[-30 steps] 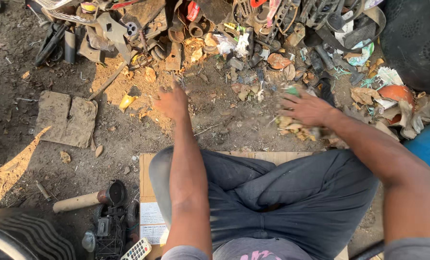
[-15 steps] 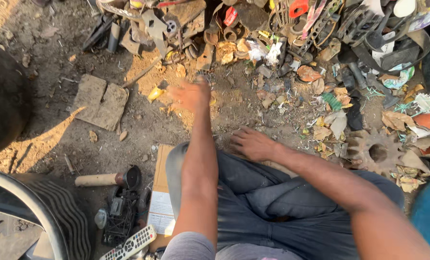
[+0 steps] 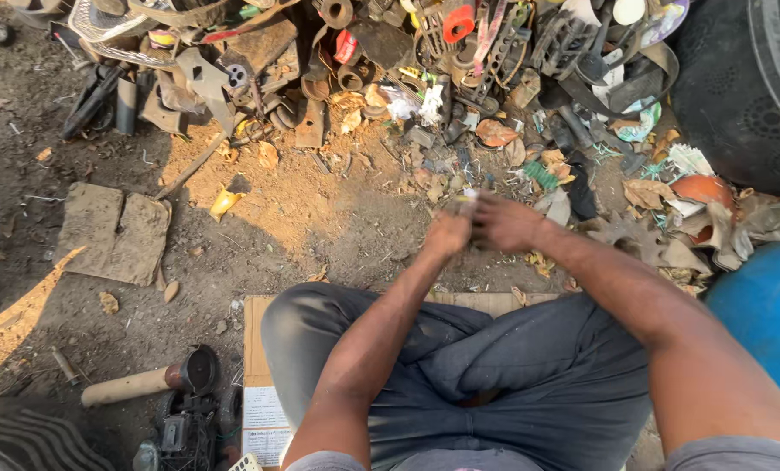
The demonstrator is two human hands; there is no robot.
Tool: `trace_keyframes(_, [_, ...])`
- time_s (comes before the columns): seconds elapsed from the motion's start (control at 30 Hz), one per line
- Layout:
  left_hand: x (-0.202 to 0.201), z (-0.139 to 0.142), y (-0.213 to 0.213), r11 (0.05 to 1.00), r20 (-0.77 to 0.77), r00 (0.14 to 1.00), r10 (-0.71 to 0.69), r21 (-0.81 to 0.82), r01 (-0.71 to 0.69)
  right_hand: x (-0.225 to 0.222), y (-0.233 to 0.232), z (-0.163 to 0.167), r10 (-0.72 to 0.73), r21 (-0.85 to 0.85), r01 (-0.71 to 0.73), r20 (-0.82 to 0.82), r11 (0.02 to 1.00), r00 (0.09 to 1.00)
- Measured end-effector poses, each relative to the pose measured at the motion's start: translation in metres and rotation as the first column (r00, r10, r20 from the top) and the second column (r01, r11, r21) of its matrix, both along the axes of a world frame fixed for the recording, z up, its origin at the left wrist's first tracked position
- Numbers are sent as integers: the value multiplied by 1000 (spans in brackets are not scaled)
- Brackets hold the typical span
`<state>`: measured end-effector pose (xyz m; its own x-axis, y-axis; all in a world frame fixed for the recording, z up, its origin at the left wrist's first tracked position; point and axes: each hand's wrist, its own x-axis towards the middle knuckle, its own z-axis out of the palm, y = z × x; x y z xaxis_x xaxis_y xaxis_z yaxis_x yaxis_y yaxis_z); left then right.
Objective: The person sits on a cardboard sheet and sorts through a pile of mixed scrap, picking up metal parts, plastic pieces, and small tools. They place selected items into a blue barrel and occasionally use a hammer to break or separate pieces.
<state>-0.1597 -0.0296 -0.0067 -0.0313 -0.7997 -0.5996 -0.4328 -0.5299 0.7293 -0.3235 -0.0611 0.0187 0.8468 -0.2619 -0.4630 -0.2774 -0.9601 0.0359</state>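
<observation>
now your left hand (image 3: pixel 447 234) and your right hand (image 3: pixel 505 223) are close together, touching, out past your knees, and both pinch a small pale thing (image 3: pixel 465 206) between them; what it is, you cannot tell. far behind them lies a big scrap pile (image 3: pixel 425 61). a flat stone (image 3: pixel 115 231) sits on the dirt far left, and a blue barrel (image 3: pixel 769 323) is on your right.
</observation>
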Motion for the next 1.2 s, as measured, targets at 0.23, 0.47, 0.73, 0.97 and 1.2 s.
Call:
trace_keyframes(0.23, [88,23,-29,832,-326,814,481,-124,-541,58,-5,-8,-412,121,403,67,907,909])
trace_keyframes(0.47, [160,41,48,762,-392,754,527,-176,-623,40,-6,-27,-229,169,221,26,960,973])
trace_keyframes(0.73, [122,18,-1,909,-112,940,322,-241,-340,-127,-32,24,-245,-110,219,-377,969,893])
trace_keyframes(0.97, [126,24,-3,903,-32,966,258,-348,-253,-225,-46,70,-823,-280,876,-531,393,200])
trace_keyframes(1.2, [112,25,-6,917,38,983,178,-368,-152,-246,-31,70,-872,-432,803,-443,411,209])
